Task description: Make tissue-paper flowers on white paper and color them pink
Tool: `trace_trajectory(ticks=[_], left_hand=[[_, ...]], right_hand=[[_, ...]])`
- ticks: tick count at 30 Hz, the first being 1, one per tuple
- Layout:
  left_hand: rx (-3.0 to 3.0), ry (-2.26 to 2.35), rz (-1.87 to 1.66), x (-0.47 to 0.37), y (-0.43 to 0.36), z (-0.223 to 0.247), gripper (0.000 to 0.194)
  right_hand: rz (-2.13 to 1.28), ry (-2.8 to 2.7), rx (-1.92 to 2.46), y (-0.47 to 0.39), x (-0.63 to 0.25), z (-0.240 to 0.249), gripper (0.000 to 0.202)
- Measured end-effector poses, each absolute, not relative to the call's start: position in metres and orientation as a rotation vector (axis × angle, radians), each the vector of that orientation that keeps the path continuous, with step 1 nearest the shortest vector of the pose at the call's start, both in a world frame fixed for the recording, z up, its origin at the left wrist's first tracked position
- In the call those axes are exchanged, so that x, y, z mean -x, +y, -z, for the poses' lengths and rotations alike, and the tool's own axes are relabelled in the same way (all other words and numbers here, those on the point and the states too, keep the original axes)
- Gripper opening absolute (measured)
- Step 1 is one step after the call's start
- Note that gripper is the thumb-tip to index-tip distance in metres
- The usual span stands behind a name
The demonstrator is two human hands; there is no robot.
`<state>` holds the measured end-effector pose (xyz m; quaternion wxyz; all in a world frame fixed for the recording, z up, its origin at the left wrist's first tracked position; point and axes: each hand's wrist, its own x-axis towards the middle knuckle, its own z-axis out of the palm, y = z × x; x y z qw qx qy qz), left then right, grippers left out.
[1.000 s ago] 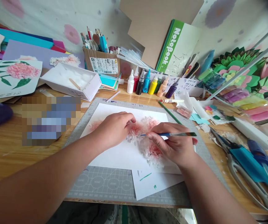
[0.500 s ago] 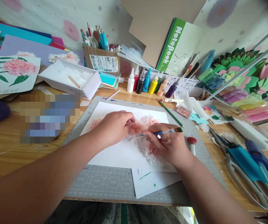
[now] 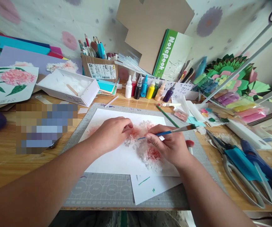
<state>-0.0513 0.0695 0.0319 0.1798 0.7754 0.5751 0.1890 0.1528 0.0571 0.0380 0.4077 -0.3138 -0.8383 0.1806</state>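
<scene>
On a white sheet of paper [image 3: 105,162] lie fluffy paper flowers [image 3: 151,154], white with pink-orange centres. My right hand [image 3: 167,143] pinches a paintbrush [image 3: 171,131] with a blue handle. Its bristle end points up to the right, and the thin handle end reaches down to the upper middle flower. My left hand [image 3: 113,132] rests on the sheet at the left edge of that flower. Its fingers are curled, and their tips are partly hidden, so what they pinch cannot be made out. Another pinkish flower [image 3: 93,130] is partly covered by the left hand.
Under the sheet lies a grey cutting mat [image 3: 95,189] with a smaller marked paper [image 3: 150,189]. Paint bottles [image 3: 144,86] line the back, beside a white box [image 3: 88,91]. A green pencil [image 3: 167,116], a makeup brush [image 3: 189,143] and scissors [image 3: 235,176] lie to the right.
The paintbrush has swung in my right hand, its bristle end now further out to the right. My left hand stays by the flower. The whole view has shifted slightly.
</scene>
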Motion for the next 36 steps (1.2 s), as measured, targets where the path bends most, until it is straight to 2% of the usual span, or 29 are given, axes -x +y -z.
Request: trace_trajectory(ticks=[18,24,27,30,32,36], left_hand=[[-2.299,1.48,-0.52,0.057,0.064,-0.037,0.022],[-2.472,1.414,-0.482,0.06,0.05,-0.042,0.03],[-2.575,1.383,-0.367,0.059,0.039,-0.041,0.037],[-2.629,1.405,-0.348,0.056,0.03,-0.038,0.043],[-2.652,1.451,-0.373,0.055,0.027,-0.035,0.045],[-2.721,1.474,-0.414,0.053,0.023,-0.027,0.045]], right_hand=[[-0.559,-2.046,0.879,0.06,-0.156,-0.042,0.032],[-0.677,-1.952,0.935,0.06,-0.154,-0.044,0.035],[-0.566,-1.727,0.976,0.059,-0.169,-0.05,0.037],[-0.308,-1.4,1.167,0.057,-0.207,-0.056,0.044],[-0.215,-1.413,1.426,0.055,-0.238,-0.056,0.048],[-0.046,-1.672,2.01,0.046,-0.285,-0.04,0.034]])
